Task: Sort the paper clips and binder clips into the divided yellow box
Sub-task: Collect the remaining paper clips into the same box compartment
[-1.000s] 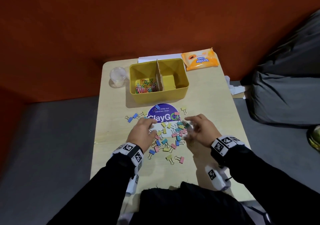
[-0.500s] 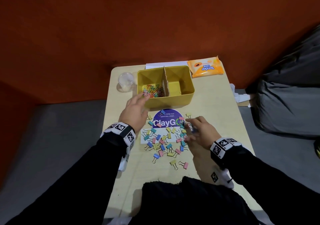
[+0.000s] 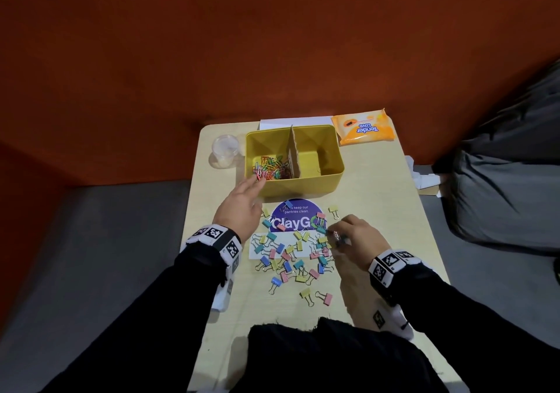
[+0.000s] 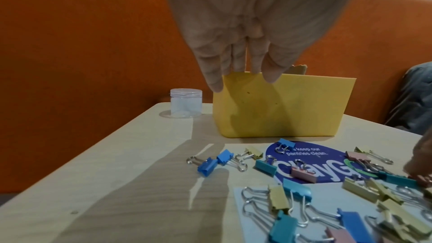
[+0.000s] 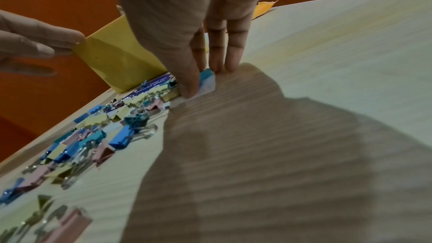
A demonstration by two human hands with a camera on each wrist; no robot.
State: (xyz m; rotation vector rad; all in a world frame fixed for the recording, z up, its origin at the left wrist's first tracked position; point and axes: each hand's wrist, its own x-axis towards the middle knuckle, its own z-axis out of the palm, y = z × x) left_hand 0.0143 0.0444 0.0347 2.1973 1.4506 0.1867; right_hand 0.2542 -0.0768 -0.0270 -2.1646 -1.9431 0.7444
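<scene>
The divided yellow box (image 3: 303, 185) stands at the table's far middle, with a cardboard divider (image 3: 293, 153). Coloured paper clips (image 3: 270, 168) fill its left compartment; the right one looks bare. Several pastel binder clips (image 3: 288, 256) lie scattered in front of it. My left hand (image 3: 257, 182) hovers by the box's near left corner with straight fingers (image 4: 236, 58) that hold nothing. My right hand (image 3: 338, 237) is down at the pile's right edge and pinches a teal binder clip (image 5: 207, 75) against the table.
A clear plastic jar (image 3: 225, 151) stands left of the box and an orange wipes pack (image 3: 363, 127) right of it. A purple round sticker (image 3: 295, 218) lies under the clips. White paper (image 3: 425, 179) and a dark bag (image 3: 509, 186) are off the right edge.
My left hand has left the pile and moved up and forward to the box's near left corner. My right hand has stayed at the right side of the pile.
</scene>
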